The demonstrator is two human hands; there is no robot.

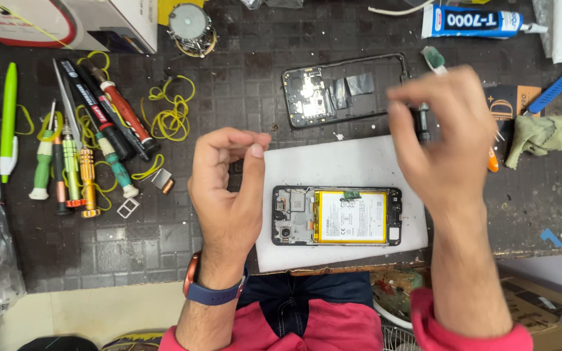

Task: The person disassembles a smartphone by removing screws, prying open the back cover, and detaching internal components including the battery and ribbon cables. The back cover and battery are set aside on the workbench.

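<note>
An opened phone (336, 216) with a yellow battery lies on a white foam sheet (333, 162) at the table's near edge. My left hand (226, 188) hovers just left of the phone, fingers loosely curled with thumb and forefinger apart, and nothing shows in it. My right hand (443, 136) is raised above the sheet's right corner, blurred, its fingers closed on a dark slim tool (422, 123) whose end sticks out below them. Beyond the sheet lies a phone frame (339, 91) with a circuit board at its left end.
Several screwdrivers (82, 169), pens and yellow rubber bands (170, 114) lie at the left. A glue tube (476, 21) and a white box (66, 23) sit at the far edge. A green cloth (538, 136) and a blue strip (557, 88) are at the right.
</note>
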